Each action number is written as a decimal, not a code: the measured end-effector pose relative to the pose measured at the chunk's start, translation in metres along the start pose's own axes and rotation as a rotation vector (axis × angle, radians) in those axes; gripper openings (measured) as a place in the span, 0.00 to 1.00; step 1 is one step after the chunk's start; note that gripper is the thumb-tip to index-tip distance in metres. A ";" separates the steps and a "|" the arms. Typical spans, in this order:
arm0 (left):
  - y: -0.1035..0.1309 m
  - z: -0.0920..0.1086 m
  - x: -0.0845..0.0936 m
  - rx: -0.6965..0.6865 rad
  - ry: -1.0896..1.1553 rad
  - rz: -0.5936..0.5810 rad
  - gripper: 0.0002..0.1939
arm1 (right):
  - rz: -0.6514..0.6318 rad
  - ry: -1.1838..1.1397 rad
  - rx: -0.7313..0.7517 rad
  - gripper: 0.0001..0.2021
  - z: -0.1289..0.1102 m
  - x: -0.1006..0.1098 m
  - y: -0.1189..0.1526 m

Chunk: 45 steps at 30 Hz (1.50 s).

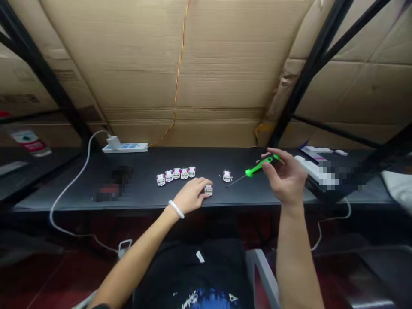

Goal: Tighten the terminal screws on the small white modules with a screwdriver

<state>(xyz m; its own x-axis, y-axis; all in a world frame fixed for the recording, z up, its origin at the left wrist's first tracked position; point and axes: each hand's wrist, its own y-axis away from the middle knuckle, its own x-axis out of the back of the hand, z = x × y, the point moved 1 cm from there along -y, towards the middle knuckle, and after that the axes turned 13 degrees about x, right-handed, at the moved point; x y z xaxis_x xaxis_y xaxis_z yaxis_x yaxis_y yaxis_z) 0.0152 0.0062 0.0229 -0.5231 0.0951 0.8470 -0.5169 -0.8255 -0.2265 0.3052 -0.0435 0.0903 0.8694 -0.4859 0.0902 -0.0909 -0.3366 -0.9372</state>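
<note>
My left hand (192, 194), with a white beaded bracelet on its wrist, has its fingers closed on a small white-and-purple part (208, 190) near the desk's front edge. In my right hand (288, 176) is a screwdriver (259, 166) with a bright green and black handle. Its thin shaft slants down to the left, and the tip is close to the desk top, apart from the held part. Another such white-and-purple part (227, 176) lies beyond the tip, with tiny bits beside it. Left of my left hand, several similar parts (176, 173) stand in a slanting row.
A white power strip (125, 148) with a plugged-in charger (113, 142) lies at the back left; its white cable (64, 189) hangs over the front edge. Black metal posts (299, 86) flank the desk. A bottle (30, 141) stands far left. Cardboard (225, 64) backs the desk.
</note>
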 end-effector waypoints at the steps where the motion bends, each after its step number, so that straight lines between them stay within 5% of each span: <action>1: 0.002 -0.002 0.003 0.009 -0.013 0.001 0.15 | -0.004 -0.003 -0.005 0.18 0.000 0.001 0.000; 7: 0.007 -0.009 0.023 0.031 0.048 0.034 0.17 | 0.046 -0.008 -0.015 0.19 0.001 0.009 -0.002; 11: -0.024 -0.005 0.032 0.027 0.036 0.148 0.10 | 0.146 -0.017 -0.012 0.19 0.001 0.017 -0.005; 18: -0.117 0.003 0.005 0.035 -0.199 -0.140 0.10 | 0.137 0.002 -0.001 0.18 0.001 0.019 -0.004; 23: -0.144 -0.003 -0.015 0.043 -0.212 -0.189 0.09 | 0.105 -0.003 -0.014 0.18 0.003 0.017 -0.002; 38: -0.142 -0.001 -0.013 -0.027 -0.251 -0.176 0.07 | 0.048 -0.038 -0.034 0.19 0.000 0.014 -0.002; 45: -0.087 -0.004 0.016 -0.042 -0.192 -0.034 0.09 | 0.041 -0.028 -0.022 0.19 0.002 0.014 -0.002</action>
<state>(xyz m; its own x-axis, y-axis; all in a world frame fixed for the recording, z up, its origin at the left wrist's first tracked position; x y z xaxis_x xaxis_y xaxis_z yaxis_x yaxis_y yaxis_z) 0.0489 0.0822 0.0547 -0.3682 0.0112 0.9297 -0.5622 -0.7991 -0.2130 0.3187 -0.0477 0.0922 0.8780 -0.4768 0.0419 -0.1372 -0.3345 -0.9323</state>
